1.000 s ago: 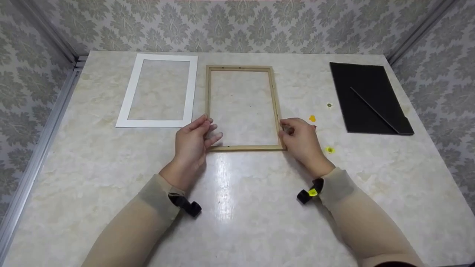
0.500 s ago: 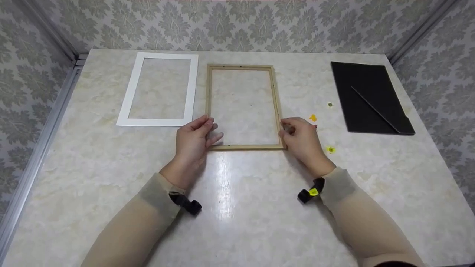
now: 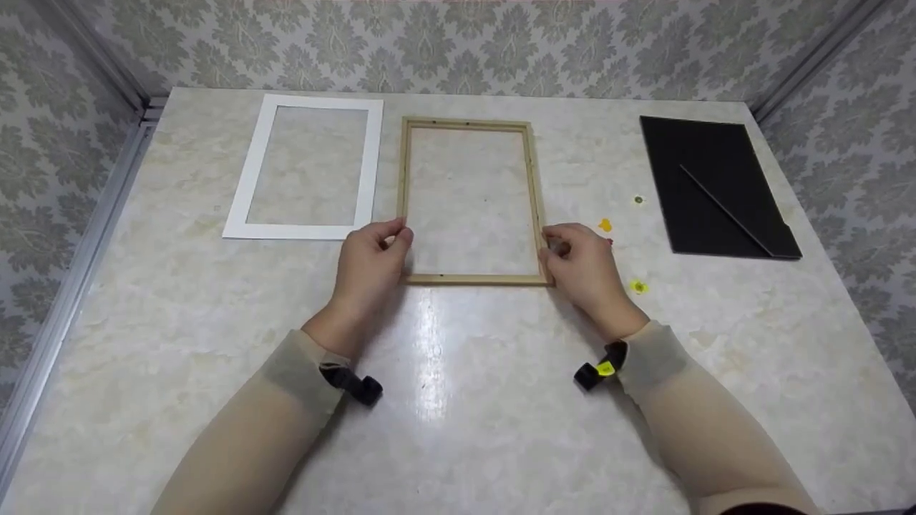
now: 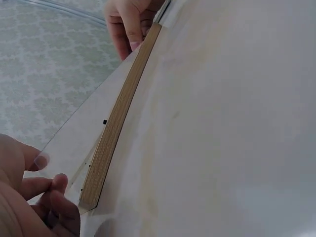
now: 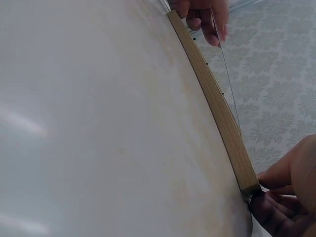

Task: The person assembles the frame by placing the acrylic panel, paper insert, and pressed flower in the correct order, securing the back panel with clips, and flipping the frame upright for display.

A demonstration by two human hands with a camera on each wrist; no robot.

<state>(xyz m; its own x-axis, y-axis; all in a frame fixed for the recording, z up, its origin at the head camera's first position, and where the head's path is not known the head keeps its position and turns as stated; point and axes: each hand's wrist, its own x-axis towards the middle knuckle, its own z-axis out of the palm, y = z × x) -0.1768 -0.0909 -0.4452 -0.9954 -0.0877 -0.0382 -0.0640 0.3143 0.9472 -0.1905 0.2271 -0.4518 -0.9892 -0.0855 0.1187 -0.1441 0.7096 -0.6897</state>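
A pale wooden picture frame (image 3: 476,280) lies back side up in front of me, with small dark fixings along its bars. In the head view my left hand (image 3: 372,261) is at its lower left bar, thumb and finger brought together. The right wrist view shows the thin edge line of a clear sheet (image 5: 225,69), running past the left hand's fingers down to the frame. The left fingers pinch at this edge, slightly above the bar. My right hand (image 3: 583,265) grips the frame's lower right corner between thumb and curled fingers.
A white mat board (image 3: 297,231) with a rectangular opening lies left of the frame. A black backing board (image 3: 705,150) with a folding stand strut (image 3: 726,211) lies at right. Small flowers, one yellow (image 3: 639,287), one orange (image 3: 605,224) and one pale (image 3: 638,199), lie between.
The left hand's spread fingers, earlier seen inside the frame's opening, have drawn back out of sight behind the bar. The right hand keeps its place; the frame looks unmoved on the table.
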